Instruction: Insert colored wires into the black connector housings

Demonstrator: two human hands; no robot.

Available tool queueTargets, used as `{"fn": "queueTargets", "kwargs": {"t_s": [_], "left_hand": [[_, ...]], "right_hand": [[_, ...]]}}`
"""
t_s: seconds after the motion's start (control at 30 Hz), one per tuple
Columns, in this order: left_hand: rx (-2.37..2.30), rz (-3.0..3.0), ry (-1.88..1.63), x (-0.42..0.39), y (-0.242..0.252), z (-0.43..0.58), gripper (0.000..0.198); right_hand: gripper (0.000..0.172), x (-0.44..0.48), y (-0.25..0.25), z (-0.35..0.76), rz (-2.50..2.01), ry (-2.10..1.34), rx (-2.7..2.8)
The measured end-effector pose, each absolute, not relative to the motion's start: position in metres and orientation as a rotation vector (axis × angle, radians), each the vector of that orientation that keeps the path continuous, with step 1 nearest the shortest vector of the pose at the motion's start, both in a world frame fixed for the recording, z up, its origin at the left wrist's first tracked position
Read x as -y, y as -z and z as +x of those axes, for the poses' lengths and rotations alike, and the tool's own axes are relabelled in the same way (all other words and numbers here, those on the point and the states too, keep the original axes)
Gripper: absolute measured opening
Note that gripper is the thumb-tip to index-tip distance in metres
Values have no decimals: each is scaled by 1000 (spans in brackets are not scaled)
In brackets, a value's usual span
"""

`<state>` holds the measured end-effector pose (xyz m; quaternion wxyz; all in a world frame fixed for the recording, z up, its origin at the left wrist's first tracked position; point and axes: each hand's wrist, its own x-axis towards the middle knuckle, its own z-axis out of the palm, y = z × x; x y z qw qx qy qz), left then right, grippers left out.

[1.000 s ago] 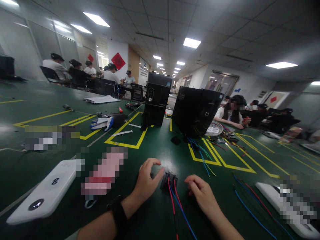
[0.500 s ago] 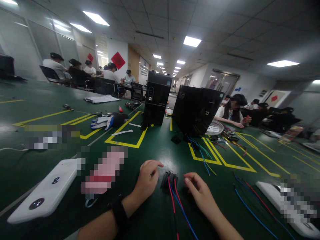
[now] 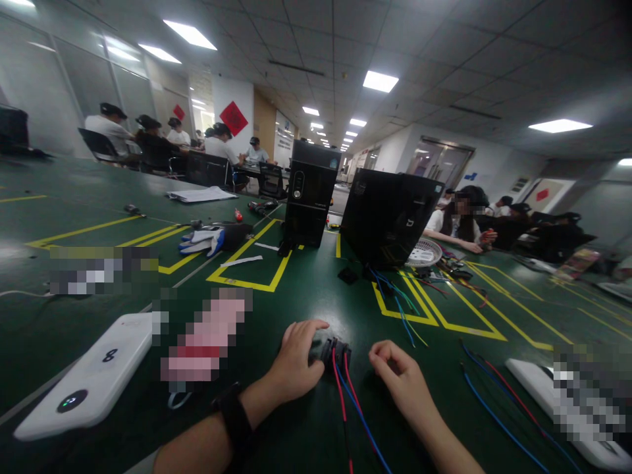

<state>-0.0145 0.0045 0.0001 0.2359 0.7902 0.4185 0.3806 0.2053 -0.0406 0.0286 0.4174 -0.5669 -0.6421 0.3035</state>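
Note:
A small black block [image 3: 326, 355] with red and blue wires [image 3: 356, 398] sits on the green table between my hands. The wires run from it toward me. My left hand [image 3: 297, 361] is open at the block's left side, fingers stretched over toward its far edge. Its thumb tip is close to the block; whether it touches I cannot tell. To the right, apart from the block, my right hand [image 3: 399, 370] has its fingers curled in, thumb against the forefinger. Anything inside that pinch is hidden or too small to see.
Two black computer cases [image 3: 311, 197] stand ahead. Loose wires [image 3: 498, 408] and a white device [image 3: 538, 388] lie at right. On the left are a white power bank [image 3: 93, 368], a blurred pink item [image 3: 210, 336] and gloves [image 3: 202, 242]. A person [image 3: 459, 224] sits at far right.
My left hand has opened wider and shifted slightly right, its thumb now by the block. My right hand has drawn a little right, its fingers curling in more. The block has stayed put.

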Motion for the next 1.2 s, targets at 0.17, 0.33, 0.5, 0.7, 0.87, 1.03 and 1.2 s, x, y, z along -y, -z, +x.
{"fn": "queueTargets", "kwargs": {"t_s": [0.17, 0.33, 0.5, 0.7, 0.87, 1.03, 1.2], "left_hand": [[-974, 2294, -842, -4, -4, -16, 73], [-974, 2295, -808, -6, -4, -13, 69], [-1044, 2256, -895, -7, -1, -12, 69], [-1083, 2268, -927, -7, 0, -12, 53], [-1085, 2236, -944, -6, -4, -11, 43], [-1121, 2203, -964, -4, -5, -10, 40], [-1146, 2185, -959, -4, -6, -8, 39]], "right_hand": [[29, 39, -26, 206, -1354, -788, 1623], [31, 39, -24, 206, -1366, -818, 1642], [32, 43, -26, 201, -1434, -778, 1756], [32, 46, -35, 184, -1429, -1183, 1695], [35, 44, -39, 171, -1421, -1154, 1675], [28, 44, -38, 166, -1449, -1138, 1667], [32, 52, -31, 165, -1483, -1021, 1743]]}}
